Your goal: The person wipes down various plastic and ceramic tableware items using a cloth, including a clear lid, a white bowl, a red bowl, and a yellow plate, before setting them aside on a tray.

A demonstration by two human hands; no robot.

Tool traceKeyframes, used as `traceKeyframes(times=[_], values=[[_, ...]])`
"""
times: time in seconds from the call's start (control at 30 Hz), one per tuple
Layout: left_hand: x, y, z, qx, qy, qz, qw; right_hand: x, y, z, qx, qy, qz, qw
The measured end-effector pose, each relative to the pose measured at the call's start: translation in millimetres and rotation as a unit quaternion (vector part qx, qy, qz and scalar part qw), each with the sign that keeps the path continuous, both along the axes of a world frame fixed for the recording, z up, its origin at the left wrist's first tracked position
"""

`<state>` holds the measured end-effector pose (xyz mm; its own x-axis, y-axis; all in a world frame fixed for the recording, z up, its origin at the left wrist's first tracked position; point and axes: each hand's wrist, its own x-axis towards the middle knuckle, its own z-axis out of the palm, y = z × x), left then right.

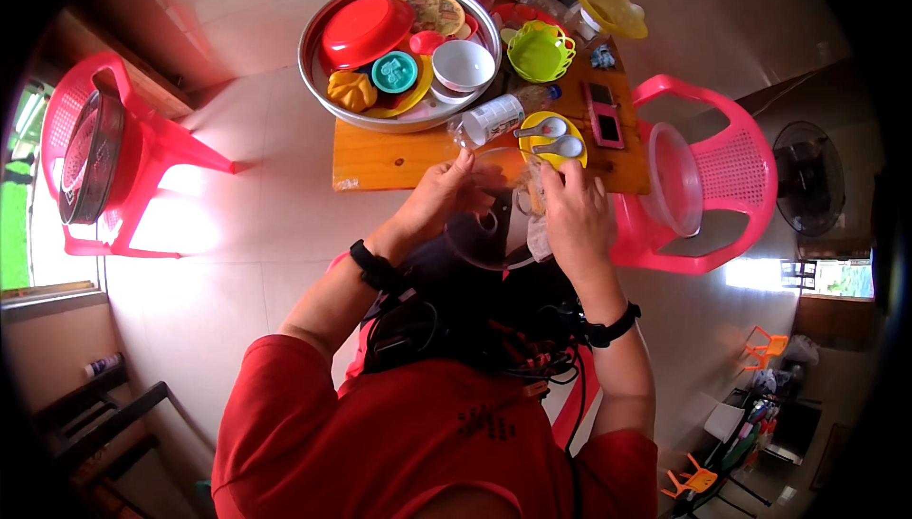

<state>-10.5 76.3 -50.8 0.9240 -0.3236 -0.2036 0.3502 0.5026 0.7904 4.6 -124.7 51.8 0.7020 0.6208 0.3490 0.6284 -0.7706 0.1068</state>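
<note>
In front of my lap I hold a see-through round lid or dish (474,242), tilted, its thin rim rising to the table's front edge. My left hand (456,188) grips its left side, thumb at the rim and fingers partly behind the clear material. My right hand (578,216) pinches a pale, stained cloth (539,238) against the right side of the rim. Just beyond my hands, a yellow plate (529,121) bears two spoons (559,146). A clear plastic bottle (491,120) with a blue cap lies beside it.
On the wooden table (377,163), a large metal basin (308,67) holds a red bowl (367,29), a white bowl (463,67) and other dishes. A green basket (540,52) and a pink phone (604,116) are at right. Pink chairs (734,156) flank the table, bearing containers.
</note>
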Motion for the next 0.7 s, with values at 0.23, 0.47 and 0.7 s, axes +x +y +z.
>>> traceKeyframes(times=[0.23, 0.47, 0.7], values=[[5, 6, -2, -0.051, 0.005, 0.056, 0.997, -19, -6, -13, -0.056, 0.07, -0.046, 0.995], [5, 7, -2, -0.031, -0.01, 0.049, 0.998, -30, 0, -22, 0.065, 0.209, 0.092, 0.971], [4, 5, -2, -0.031, -0.019, 0.038, 0.999, -14, 8, 7, 0.171, 0.111, 0.005, 0.979]])
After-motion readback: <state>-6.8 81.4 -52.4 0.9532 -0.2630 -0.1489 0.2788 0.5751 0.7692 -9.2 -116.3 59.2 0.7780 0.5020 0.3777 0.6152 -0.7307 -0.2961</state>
